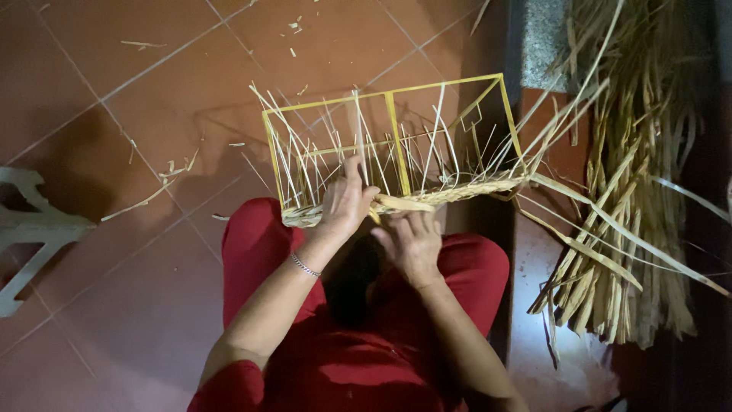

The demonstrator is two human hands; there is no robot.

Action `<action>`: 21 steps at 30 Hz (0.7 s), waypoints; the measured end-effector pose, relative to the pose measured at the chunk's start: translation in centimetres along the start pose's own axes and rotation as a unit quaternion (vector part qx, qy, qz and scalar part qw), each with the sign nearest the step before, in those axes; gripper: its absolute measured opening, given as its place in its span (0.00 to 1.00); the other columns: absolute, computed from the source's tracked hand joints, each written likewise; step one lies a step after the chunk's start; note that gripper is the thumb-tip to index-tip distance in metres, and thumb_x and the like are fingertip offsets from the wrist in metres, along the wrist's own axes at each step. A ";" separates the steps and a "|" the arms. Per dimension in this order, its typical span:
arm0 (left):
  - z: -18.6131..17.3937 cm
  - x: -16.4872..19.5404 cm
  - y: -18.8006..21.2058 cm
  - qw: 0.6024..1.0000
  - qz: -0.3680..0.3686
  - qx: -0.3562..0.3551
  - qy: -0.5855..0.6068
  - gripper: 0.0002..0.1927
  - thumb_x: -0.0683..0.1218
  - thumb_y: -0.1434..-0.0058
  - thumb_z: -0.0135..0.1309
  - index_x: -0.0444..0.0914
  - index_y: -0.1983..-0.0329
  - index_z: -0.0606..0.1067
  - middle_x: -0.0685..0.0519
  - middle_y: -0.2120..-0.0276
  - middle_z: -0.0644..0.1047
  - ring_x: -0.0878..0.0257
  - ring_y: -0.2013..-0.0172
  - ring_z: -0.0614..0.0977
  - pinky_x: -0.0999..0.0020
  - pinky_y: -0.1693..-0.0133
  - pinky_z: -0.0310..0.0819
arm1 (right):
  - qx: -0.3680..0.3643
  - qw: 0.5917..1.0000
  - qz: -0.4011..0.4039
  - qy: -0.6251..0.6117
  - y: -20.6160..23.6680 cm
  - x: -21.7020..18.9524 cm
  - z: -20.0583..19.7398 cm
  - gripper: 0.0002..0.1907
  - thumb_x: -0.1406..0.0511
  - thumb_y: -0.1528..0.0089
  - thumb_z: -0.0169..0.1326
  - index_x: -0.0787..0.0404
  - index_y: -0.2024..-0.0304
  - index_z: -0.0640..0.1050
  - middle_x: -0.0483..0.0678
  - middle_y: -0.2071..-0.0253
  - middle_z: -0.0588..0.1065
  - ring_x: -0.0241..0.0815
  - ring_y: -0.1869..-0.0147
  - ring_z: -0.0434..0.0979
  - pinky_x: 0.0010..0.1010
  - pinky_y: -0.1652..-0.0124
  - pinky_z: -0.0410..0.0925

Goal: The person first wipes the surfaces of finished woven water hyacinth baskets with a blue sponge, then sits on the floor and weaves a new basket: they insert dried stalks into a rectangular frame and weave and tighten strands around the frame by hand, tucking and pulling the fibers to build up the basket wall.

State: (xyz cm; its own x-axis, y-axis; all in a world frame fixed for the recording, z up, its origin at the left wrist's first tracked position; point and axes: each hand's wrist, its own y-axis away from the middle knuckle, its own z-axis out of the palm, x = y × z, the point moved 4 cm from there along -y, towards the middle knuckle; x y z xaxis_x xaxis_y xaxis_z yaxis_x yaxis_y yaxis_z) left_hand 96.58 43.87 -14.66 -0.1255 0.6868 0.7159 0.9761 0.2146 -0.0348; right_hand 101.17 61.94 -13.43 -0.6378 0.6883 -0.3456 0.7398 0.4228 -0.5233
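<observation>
The floor [114, 99] was of reddish-brown tiles laid on the diagonal, scattered with short bits of dry straw. A pale plastic piece of furniture [30, 229] showed at the left edge, only partly in view. To the right, a big bundle of dried straw strips [633, 221] leaned upright against a dark wall, its loose ends trailing down toward the floor.

A person in red clothes sat with knees apart, and a yellow wire frame [393, 137] rested on their lap. The frame was box-shaped, its long axis running left to right across the picture, tipped slightly so that the right end sat higher. Its open side pointed away from the person, toward the floor beyond the knees. Thin straw stakes stood up inside the frame, fanning out at angles. Along the near lower edge ran a woven straw band [427, 198], following the same left-to-right line.

The left hand [345, 206], with a thin bracelet [305, 265] at the wrist, had its fingers curled around the near edge of the band, thumb raised against a stake. The right hand [412, 240] lay just beside it, fingers bent and pinching a flat straw strip [400, 204] against the weave. The 2 hands were nearly touching.
</observation>
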 end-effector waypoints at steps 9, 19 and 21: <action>0.4 1.2 1.5 0.963 0.252 -0.028 -0.088 0.12 0.34 0.41 0.53 0.35 0.54 0.74 0.46 0.57 0.75 0.49 0.63 0.83 0.56 0.62 0.81 | -0.146 0.823 0.364 -0.410 2.0 5.8 1.9 0.06 0.68 0.36 0.62 0.61 0.57 0.83 0.47 0.67 0.81 0.38 0.68 0.76 0.32 0.67 0.69; 0.2 2.0 3.9 0.954 0.255 -0.058 -0.148 0.16 0.36 0.38 0.51 0.33 0.46 0.75 0.40 0.47 0.76 0.45 0.49 0.78 0.54 0.51 0.78 | -0.049 0.952 0.206 -0.223 -4.2 5.4 -3.8 0.11 0.69 0.44 0.68 0.62 0.60 0.83 0.49 0.62 0.82 0.37 0.60 0.84 0.26 0.60 0.75; 1.0 2.3 4.2 0.940 0.258 -0.064 -0.214 0.18 0.37 0.40 0.51 0.31 0.45 0.74 0.39 0.49 0.76 0.45 0.49 0.77 0.51 0.53 0.78 | -0.066 0.961 0.195 -0.182 -5.0 4.4 -5.1 0.10 0.69 0.44 0.67 0.60 0.60 0.84 0.49 0.63 0.81 0.41 0.62 0.83 0.30 0.62 0.74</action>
State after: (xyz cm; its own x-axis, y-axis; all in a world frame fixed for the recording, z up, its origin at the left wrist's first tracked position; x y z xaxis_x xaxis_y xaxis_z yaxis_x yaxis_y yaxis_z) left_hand 100.25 47.03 -13.82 0.3380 0.8987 0.2796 0.9363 -0.2910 -0.1964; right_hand 95.71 65.88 -8.40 -0.3208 0.5675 -0.7583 0.9435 0.2614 -0.2035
